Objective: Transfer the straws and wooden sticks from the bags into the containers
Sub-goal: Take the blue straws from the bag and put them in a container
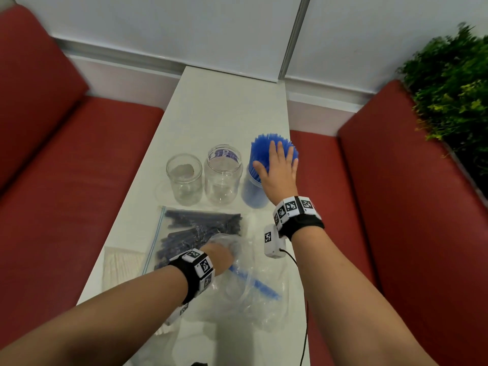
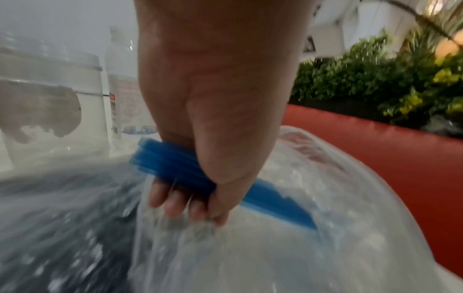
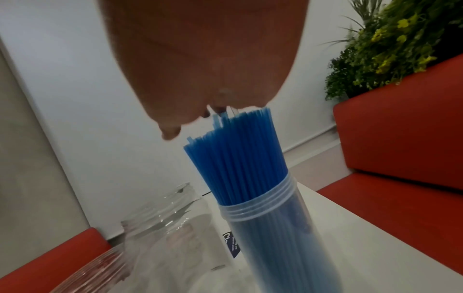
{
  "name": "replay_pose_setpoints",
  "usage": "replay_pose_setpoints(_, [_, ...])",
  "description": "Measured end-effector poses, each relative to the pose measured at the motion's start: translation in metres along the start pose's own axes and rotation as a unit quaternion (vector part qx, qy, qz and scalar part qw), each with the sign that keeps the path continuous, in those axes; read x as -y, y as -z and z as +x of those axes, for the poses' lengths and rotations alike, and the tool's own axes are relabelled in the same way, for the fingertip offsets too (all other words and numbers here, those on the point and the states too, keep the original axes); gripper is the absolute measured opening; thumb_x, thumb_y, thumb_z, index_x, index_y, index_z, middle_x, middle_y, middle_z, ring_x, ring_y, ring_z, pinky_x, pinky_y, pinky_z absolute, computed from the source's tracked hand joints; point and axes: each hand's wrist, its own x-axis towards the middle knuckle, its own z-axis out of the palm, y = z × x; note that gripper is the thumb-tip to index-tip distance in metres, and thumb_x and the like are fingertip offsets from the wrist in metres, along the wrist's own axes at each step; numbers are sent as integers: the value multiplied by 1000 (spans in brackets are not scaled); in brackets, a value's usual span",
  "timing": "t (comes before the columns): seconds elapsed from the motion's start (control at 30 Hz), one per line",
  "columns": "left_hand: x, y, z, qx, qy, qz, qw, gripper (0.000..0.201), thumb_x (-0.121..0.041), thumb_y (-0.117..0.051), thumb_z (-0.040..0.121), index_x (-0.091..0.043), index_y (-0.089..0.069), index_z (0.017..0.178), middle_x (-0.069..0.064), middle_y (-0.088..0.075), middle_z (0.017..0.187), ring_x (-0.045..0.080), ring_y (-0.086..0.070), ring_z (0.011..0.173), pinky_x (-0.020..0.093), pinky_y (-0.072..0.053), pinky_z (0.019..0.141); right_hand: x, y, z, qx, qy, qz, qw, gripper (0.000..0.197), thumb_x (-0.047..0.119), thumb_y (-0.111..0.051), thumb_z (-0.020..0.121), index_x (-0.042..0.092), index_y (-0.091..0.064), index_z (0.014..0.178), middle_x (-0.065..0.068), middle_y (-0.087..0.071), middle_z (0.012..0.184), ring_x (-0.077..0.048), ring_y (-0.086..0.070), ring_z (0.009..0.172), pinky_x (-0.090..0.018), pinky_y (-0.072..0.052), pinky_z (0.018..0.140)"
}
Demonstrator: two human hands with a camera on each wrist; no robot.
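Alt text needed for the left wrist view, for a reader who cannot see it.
The left hand grips a bundle of blue straws inside a crumpled clear plastic bag. Clear jars stand blurred behind on the left, a red seat and green plants on the right.

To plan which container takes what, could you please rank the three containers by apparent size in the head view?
1. Labelled clear jar, largest.
2. Small clear jar, smaller.
Unranked: container of blue straws, partly hidden by the right hand.
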Motion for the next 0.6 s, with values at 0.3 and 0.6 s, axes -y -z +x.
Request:
replay_pose_setpoints(0.3, [18,94,-38,51,30,25,998,37,-29,-51,98,-7,-59,126,10,-59,130,28,-57,118,38,-47,95,30,5,-61,286,60,319,901,45,-4,-55,92,16,-57,133,-5,-69,123,-19,-67,112,-39,-53,103])
replay_pose_setpoints(0.6, [10,167,-107,-82,65,145,984,6,-17,-61,90,-11,-62,87,-2,-54,75,17,-52,65,30,-42,59,51,-45,-119,228,7,324,918,26,13,-73,89,26,-70,67,16,-63,58,7,-52,52,-16,-45,63])
